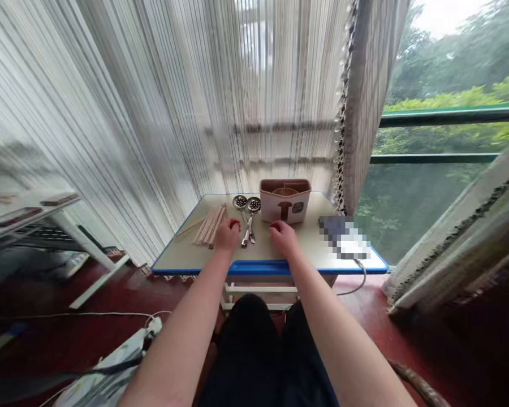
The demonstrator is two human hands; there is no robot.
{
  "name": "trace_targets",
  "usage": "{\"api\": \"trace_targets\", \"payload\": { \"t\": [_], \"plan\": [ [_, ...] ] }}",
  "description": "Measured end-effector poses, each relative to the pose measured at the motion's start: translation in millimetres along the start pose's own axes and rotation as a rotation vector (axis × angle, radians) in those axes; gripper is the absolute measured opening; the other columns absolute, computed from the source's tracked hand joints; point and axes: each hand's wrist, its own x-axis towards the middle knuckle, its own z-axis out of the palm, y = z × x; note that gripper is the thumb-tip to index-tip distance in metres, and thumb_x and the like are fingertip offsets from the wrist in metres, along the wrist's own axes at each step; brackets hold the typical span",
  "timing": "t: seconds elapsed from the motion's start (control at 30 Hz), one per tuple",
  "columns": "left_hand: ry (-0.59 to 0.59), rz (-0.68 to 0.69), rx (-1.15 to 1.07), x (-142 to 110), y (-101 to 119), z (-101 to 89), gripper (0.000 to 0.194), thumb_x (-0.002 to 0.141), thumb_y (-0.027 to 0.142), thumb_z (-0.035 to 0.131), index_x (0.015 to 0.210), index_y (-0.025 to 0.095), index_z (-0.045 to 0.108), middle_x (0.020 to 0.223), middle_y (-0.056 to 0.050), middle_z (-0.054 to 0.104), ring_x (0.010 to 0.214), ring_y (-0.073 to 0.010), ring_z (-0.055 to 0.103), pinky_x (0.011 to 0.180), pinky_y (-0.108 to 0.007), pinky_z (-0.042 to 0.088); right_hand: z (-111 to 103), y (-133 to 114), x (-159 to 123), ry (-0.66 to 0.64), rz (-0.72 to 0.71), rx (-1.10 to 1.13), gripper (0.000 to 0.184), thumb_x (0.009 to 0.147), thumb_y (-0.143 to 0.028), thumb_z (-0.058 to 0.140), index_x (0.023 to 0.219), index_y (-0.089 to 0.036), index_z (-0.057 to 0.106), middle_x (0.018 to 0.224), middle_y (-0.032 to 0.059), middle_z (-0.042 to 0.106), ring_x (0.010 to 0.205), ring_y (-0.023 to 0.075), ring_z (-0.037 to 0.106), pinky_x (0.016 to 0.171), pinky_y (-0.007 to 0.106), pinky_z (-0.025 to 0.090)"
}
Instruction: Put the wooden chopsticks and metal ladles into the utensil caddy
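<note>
On the table (263, 249), my left hand (228, 234) rests with its fingers curled closed, nothing visible in it. Just left of it lies a spread bundle of wooden chopsticks (211, 226), one stick apart at an angle. Two metal slotted spoons (246, 217) lie between my hands, their handles crossed toward me and their perforated bowls pointing away. My right hand (283, 234), also curled closed with nothing showing in it, is in front of a white-and-brown divided utensil holder (275, 209). The holder stands upright; its inside is only partly visible.
A blurred-out object (343, 237) with a cable (362, 274) sits at the table's right. Pale string curtains (186, 102) hang behind the table. Another desk (63, 215) stands left, and a power strip (152, 327) with cords lies lower left.
</note>
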Motion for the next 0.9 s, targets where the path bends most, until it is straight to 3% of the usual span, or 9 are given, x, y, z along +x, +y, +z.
{"api": "trace_targets", "payload": {
  "t": [0.9],
  "plan": [
    [-0.019,-0.108,-0.257,-6.5,14.1,-2.5,0.019,0.069,0.024,0.044,0.076,0.016,0.06,0.068,-0.004,0.064,0.064,-0.0162,0.062,0.058,-0.027,0.049,-1.4,-5.5,-4.7,-0.022,0.023,0.067,0.022,0.072,-0.03,0.047,0.084,-0.021,0.064,0.079,0.0019,0.065,0.075,0.0165,0.056,0.067,0.027,0.04]
  ]
}}
